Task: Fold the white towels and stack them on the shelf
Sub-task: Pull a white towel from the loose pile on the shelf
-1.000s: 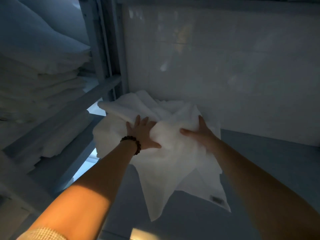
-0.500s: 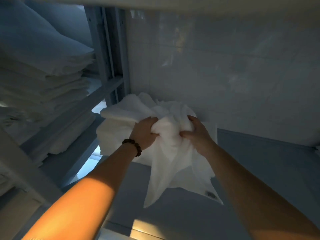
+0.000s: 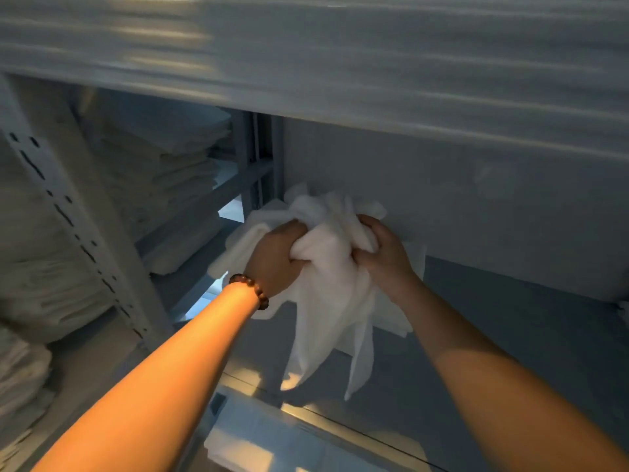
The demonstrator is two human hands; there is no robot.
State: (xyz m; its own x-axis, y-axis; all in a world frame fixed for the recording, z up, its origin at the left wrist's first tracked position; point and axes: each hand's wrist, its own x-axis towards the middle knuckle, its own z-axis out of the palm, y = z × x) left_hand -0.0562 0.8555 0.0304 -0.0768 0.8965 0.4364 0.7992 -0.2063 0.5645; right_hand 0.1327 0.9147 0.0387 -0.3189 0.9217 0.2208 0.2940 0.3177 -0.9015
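Note:
A crumpled white towel [image 3: 332,301] is bunched up and lifted off the grey shelf board [image 3: 493,335], its loose corners hanging down toward the front edge. My left hand [image 3: 277,257], with a dark bead bracelet at the wrist, grips the towel's left side in a fist. My right hand [image 3: 383,253] grips the right side of the same bunch. More white cloth [image 3: 238,247] lies under and behind the hands, against the back wall.
Stacks of folded white towels [image 3: 160,172] fill the neighbouring shelf bay on the left, behind a perforated metal upright [image 3: 78,240]. A shelf beam [image 3: 340,63] runs low overhead. The bare shelf board extends to the right. A folded white cloth [image 3: 245,451] lies below the front edge.
Both hands went from lying flat on the towel to gripping it, then pulled the bunch up and toward me. The view dropped back, bringing the overhead shelf beam into sight.

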